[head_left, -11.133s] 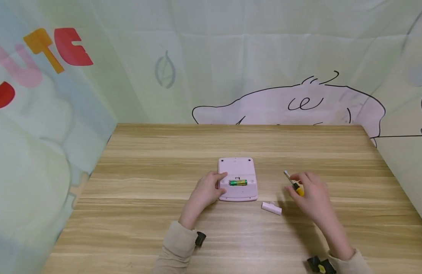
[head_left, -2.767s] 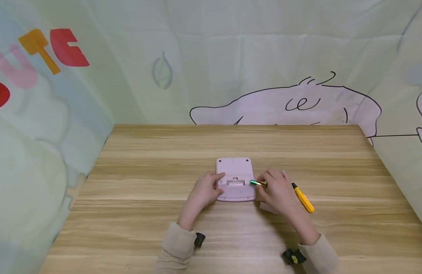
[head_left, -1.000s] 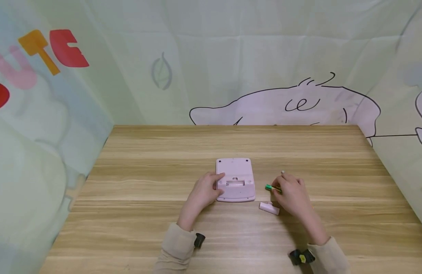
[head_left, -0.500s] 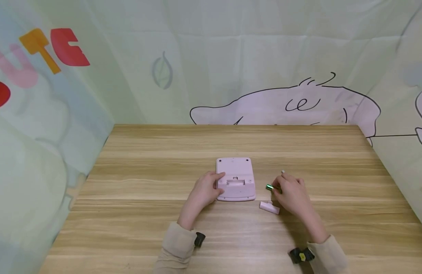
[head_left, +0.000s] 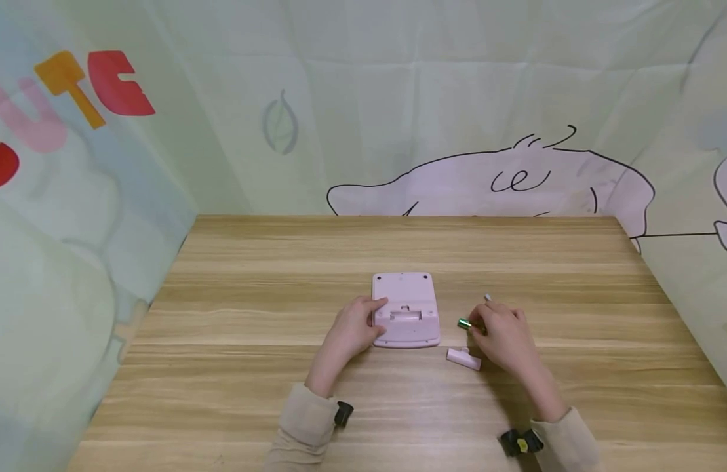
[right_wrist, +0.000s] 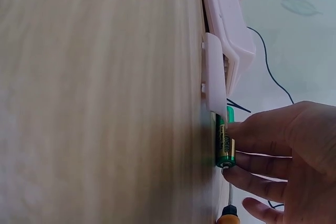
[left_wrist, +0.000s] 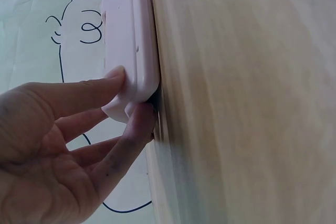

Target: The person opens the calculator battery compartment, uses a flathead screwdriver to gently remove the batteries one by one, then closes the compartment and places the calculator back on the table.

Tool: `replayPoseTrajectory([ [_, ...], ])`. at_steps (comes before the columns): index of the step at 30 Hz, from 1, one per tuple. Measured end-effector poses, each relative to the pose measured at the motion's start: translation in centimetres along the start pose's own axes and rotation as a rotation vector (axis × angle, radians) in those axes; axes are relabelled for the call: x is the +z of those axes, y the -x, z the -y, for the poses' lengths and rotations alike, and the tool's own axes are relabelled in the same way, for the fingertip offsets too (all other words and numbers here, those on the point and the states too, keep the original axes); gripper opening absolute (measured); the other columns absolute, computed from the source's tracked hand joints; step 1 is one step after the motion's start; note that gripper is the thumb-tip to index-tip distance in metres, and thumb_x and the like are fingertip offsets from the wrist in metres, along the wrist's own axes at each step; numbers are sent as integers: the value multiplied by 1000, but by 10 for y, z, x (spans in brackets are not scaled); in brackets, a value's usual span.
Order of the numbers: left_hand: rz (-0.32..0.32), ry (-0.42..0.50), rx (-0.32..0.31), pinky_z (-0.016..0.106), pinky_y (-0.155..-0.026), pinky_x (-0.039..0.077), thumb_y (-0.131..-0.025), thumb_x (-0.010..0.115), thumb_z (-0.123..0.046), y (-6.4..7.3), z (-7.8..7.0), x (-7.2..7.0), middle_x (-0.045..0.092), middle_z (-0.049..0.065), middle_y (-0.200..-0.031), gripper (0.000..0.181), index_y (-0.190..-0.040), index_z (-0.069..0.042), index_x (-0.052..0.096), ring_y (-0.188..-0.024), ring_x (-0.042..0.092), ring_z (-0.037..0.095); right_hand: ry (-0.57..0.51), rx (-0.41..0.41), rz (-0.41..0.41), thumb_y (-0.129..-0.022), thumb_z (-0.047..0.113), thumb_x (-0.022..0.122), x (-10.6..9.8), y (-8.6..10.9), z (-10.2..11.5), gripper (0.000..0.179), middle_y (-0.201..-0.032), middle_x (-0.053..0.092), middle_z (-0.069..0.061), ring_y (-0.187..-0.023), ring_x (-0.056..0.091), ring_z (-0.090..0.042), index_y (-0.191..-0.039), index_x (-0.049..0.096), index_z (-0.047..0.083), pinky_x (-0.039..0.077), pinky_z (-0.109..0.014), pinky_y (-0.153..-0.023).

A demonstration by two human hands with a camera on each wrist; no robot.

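A pale pink calculator (head_left: 406, 292) lies face down on the table, its battery slot bare. My left hand (head_left: 353, 328) pinches its left edge, thumb on top and a fingertip under the rim in the left wrist view. Right of the calculator, my right hand (head_left: 503, 333) holds a green and gold battery (right_wrist: 226, 142) low at the tabletop between thumb and fingers. In the head view only the battery's green end shows. The pink battery cover (head_left: 464, 358) lies just in front, overlapping the battery in the right wrist view.
A screwdriver (right_wrist: 229, 214) with a yellow and black handle lies beside my right hand; the head view shows just its tip, the rest covered by the hand. Wood-grain table (head_left: 251, 282) surrounds everything, with a printed curtain (head_left: 363, 98) behind its far edge.
The battery has come out of the calculator's slot and moved right in my right hand. Earlier, that hand was at the screwdriver. Over the last second both hands stay nearly still.
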State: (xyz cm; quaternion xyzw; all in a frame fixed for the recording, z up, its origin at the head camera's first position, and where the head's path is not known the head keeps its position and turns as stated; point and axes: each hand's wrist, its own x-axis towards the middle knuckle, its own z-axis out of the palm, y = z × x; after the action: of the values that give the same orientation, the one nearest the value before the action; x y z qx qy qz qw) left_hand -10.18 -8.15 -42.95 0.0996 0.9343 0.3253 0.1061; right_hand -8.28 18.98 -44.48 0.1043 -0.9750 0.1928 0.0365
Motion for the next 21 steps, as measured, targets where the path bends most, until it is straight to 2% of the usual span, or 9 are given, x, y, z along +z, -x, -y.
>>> replayPoseTrajectory([
  [6, 0, -2, 0, 50, -100, 46, -81, 74, -8, 1, 1, 1, 57, 23, -131, 53, -131, -7, 59, -118, 57, 36, 5, -2, -9, -79, 10, 72, -2, 1, -1, 12, -83, 64, -1, -87, 60, -26, -89, 67, 11, 38, -48, -81],
  [14, 1, -6, -5, 50, -102, 46, -81, 74, -9, 0, -1, 0, 56, 23, -132, 53, -132, -7, 59, -119, 56, 37, 2, -32, -53, -79, 11, 73, -5, 5, -2, 13, -86, 68, -4, -97, 63, -32, -90, 68, 10, 42, -44, -76],
  [21, 4, -4, -18, 49, -102, 46, -82, 74, -9, 0, -1, 0, 56, 22, -133, 53, -132, -8, 58, -119, 56, 36, 4, -87, -51, -76, 13, 76, -9, 11, 1, 15, -81, 65, 0, -78, 57, -19, -88, 69, 11, 44, -37, -68],
])
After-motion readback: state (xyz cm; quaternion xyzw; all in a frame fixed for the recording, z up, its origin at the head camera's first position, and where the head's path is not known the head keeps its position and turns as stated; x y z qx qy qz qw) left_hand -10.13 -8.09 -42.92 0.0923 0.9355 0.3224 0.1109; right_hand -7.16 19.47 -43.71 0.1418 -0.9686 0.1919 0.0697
